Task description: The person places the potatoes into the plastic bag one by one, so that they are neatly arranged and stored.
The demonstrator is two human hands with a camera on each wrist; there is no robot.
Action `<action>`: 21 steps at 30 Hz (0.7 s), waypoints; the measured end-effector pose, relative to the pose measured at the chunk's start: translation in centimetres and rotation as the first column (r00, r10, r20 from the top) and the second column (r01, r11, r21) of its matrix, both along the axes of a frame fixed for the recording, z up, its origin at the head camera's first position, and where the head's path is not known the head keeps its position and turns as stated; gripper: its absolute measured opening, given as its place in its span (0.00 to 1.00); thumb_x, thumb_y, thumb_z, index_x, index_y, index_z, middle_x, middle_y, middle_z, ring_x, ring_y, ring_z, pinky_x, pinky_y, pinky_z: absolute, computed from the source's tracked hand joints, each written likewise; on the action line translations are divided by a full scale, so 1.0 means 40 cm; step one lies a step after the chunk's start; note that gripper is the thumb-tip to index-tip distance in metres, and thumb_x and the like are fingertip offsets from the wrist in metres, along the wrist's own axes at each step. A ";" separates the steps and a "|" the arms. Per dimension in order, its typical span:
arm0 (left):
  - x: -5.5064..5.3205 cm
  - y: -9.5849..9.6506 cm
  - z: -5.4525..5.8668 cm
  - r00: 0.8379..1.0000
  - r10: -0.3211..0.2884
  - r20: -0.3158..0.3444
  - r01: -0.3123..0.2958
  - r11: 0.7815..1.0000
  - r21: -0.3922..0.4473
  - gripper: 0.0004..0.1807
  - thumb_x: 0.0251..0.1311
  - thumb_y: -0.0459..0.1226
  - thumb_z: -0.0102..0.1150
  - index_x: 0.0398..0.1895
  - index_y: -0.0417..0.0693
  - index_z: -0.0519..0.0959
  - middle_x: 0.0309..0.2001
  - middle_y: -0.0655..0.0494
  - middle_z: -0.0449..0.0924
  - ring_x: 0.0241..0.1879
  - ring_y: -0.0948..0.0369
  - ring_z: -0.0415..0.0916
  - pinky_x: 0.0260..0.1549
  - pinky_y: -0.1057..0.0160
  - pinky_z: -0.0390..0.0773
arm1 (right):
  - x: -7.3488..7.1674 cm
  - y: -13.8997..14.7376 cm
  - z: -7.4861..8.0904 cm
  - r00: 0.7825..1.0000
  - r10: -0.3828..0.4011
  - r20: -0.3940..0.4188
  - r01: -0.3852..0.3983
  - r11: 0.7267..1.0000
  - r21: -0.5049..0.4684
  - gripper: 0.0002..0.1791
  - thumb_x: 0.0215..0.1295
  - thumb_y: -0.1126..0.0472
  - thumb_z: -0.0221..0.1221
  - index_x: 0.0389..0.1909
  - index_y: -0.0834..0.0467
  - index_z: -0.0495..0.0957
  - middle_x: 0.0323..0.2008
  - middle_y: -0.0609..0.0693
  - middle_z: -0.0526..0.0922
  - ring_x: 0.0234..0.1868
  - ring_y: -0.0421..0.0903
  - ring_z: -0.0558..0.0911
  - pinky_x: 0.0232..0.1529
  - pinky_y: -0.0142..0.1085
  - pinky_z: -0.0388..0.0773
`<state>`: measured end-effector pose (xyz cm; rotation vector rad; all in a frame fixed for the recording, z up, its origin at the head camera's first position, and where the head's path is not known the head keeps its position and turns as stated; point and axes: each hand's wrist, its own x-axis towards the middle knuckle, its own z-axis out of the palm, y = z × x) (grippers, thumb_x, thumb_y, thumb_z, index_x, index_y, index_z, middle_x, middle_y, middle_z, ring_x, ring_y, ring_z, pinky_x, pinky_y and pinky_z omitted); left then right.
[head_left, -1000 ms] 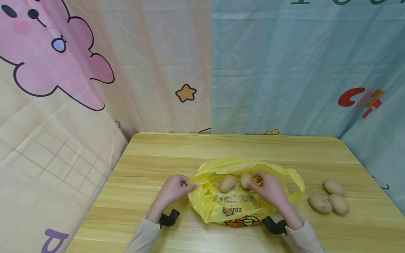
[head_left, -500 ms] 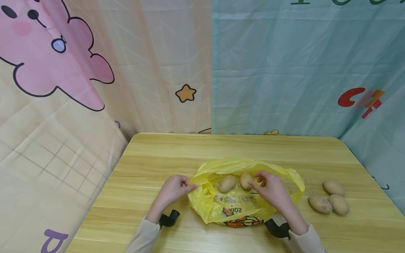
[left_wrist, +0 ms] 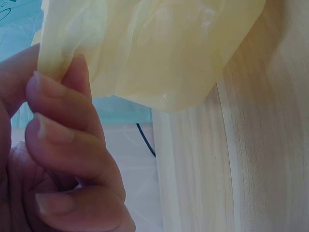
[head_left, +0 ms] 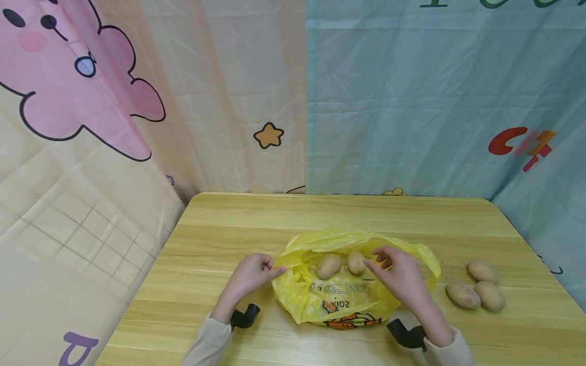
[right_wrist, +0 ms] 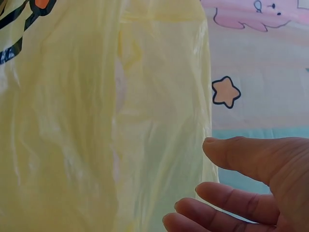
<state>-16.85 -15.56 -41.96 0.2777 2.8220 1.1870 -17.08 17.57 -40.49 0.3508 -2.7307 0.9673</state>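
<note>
A yellow plastic bag (head_left: pixel 297 300) lies spread with its mouth up on the table, printed lettering showing inside. Two potatoes rest in it side by side: the left potato (head_left: pixel 329 266) and the right potato (head_left: pixel 356 262). My left hand (head_left: pixel 253 274) pinches the bag's left rim between thumb and forefinger; in the left wrist view the yellow film (left_wrist: pixel 145 53) rises from those fingertips. Over the bag's right side is my right hand (head_left: pixel 400 274), fingers relaxed and apart, holding nothing, thumb tip close to the right potato. In the right wrist view its thumb (right_wrist: pixel 231 150) and fingers stand separated beside the bag.
Three more potatoes (head_left: pixel 463 295) lie clustered on the wooden table (head_left: pixel 229 218), right of the bag. Black wrist mounts (head_left: pixel 245 316) sit under both wrists. A printed curtain (head_left: pixel 229 101) hangs behind the table and along its sides.
My right hand has let go of the right potato and drawn back a little to the right. The left hand and the bag stay put.
</note>
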 end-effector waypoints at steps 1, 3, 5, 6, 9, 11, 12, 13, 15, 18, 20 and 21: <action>0.000 0.000 0.000 1.000 0.000 0.001 0.000 1.000 0.001 0.23 0.56 0.48 0.66 0.14 0.50 0.66 0.10 0.65 0.55 0.12 0.67 0.52 0.15 0.69 0.53 | 0.001 0.001 0.001 1.000 -0.002 -0.006 0.002 1.000 0.001 0.14 0.56 0.58 0.68 0.37 0.63 0.80 0.27 0.49 0.80 0.28 0.44 0.80 0.27 0.39 0.76; 0.001 0.000 0.000 1.000 -0.001 -0.003 0.001 1.000 0.000 0.23 0.56 0.48 0.66 0.14 0.50 0.66 0.10 0.65 0.55 0.12 0.67 0.52 0.14 0.69 0.53 | 0.002 0.004 0.004 1.000 -0.011 -0.014 0.012 1.000 0.006 0.14 0.55 0.58 0.68 0.37 0.63 0.80 0.27 0.48 0.79 0.28 0.44 0.80 0.27 0.40 0.76; 0.000 -0.001 0.000 1.000 -0.004 -0.005 0.004 1.000 -0.002 0.23 0.56 0.48 0.66 0.14 0.50 0.66 0.10 0.65 0.55 0.12 0.67 0.51 0.14 0.69 0.53 | 0.003 0.007 0.007 1.000 -0.019 -0.020 0.020 1.000 0.007 0.14 0.55 0.58 0.68 0.37 0.63 0.80 0.27 0.48 0.79 0.28 0.45 0.80 0.28 0.40 0.76; 0.000 -0.001 0.000 1.000 -0.007 -0.009 0.007 1.000 -0.002 0.23 0.56 0.48 0.66 0.14 0.50 0.65 0.10 0.65 0.55 0.12 0.67 0.51 0.14 0.69 0.53 | 0.004 0.007 0.009 1.000 -0.022 -0.022 0.022 1.000 0.008 0.14 0.55 0.58 0.68 0.37 0.63 0.80 0.27 0.48 0.80 0.28 0.45 0.80 0.28 0.40 0.76; 0.000 0.000 0.000 1.000 -0.009 -0.005 0.009 1.000 -0.006 0.23 0.56 0.48 0.66 0.14 0.51 0.65 0.10 0.65 0.54 0.12 0.67 0.51 0.14 0.69 0.53 | 0.005 0.010 0.013 0.999 -0.029 -0.028 0.029 1.000 0.012 0.14 0.55 0.57 0.69 0.37 0.62 0.80 0.27 0.48 0.80 0.28 0.44 0.80 0.28 0.41 0.76; 0.000 0.000 0.000 1.000 -0.009 -0.001 0.009 1.000 -0.007 0.23 0.56 0.48 0.65 0.14 0.51 0.65 0.10 0.65 0.54 0.12 0.67 0.51 0.14 0.69 0.53 | 0.007 0.012 0.016 0.999 -0.034 -0.030 0.034 0.999 0.015 0.14 0.55 0.57 0.69 0.37 0.62 0.80 0.27 0.48 0.80 0.28 0.44 0.80 0.28 0.41 0.76; 0.000 0.000 0.001 1.000 -0.009 0.002 0.009 1.000 -0.006 0.23 0.56 0.48 0.65 0.14 0.51 0.65 0.10 0.65 0.54 0.12 0.67 0.51 0.14 0.69 0.53 | 0.009 0.013 0.018 0.999 -0.036 -0.030 0.036 0.999 0.016 0.15 0.55 0.56 0.68 0.37 0.62 0.80 0.27 0.48 0.80 0.28 0.45 0.80 0.28 0.41 0.76; 0.000 0.001 0.001 1.000 -0.007 0.008 0.008 1.000 -0.007 0.23 0.56 0.48 0.65 0.14 0.51 0.65 0.10 0.65 0.54 0.12 0.67 0.51 0.14 0.69 0.53 | 0.010 0.015 0.020 0.999 -0.037 -0.028 0.038 0.999 0.016 0.15 0.56 0.56 0.68 0.38 0.62 0.80 0.28 0.48 0.80 0.28 0.45 0.80 0.28 0.41 0.76; 0.000 0.001 0.001 1.000 -0.008 0.016 0.008 1.000 -0.005 0.22 0.56 0.48 0.65 0.14 0.51 0.65 0.10 0.65 0.54 0.12 0.67 0.51 0.14 0.69 0.53 | 0.014 0.018 0.025 0.999 -0.041 -0.024 0.042 0.999 0.018 0.16 0.56 0.55 0.68 0.39 0.63 0.80 0.28 0.49 0.80 0.29 0.46 0.80 0.29 0.42 0.76; 0.000 0.000 0.000 1.000 -0.010 0.016 0.010 1.000 -0.005 0.22 0.56 0.48 0.65 0.14 0.51 0.65 0.10 0.64 0.54 0.12 0.67 0.51 0.14 0.69 0.53 | 0.018 0.022 0.030 0.999 -0.049 -0.023 0.049 0.999 0.012 0.17 0.57 0.55 0.67 0.41 0.64 0.80 0.29 0.50 0.81 0.29 0.47 0.80 0.30 0.43 0.76; 0.001 0.000 0.001 1.000 -0.010 0.016 0.010 1.000 -0.004 0.22 0.56 0.48 0.65 0.14 0.51 0.65 0.10 0.64 0.54 0.12 0.67 0.51 0.14 0.69 0.53 | 0.018 0.024 0.031 0.998 -0.057 -0.031 0.057 0.998 0.003 0.17 0.56 0.56 0.68 0.40 0.64 0.80 0.29 0.51 0.81 0.29 0.47 0.80 0.30 0.43 0.77; 0.001 0.000 0.000 1.000 -0.010 0.015 0.010 1.000 -0.004 0.23 0.56 0.48 0.65 0.14 0.51 0.65 0.10 0.64 0.54 0.12 0.67 0.51 0.14 0.69 0.53 | 0.019 0.025 0.032 0.997 -0.061 -0.038 0.061 0.998 -0.001 0.17 0.56 0.56 0.68 0.40 0.64 0.80 0.29 0.51 0.81 0.29 0.47 0.80 0.30 0.44 0.77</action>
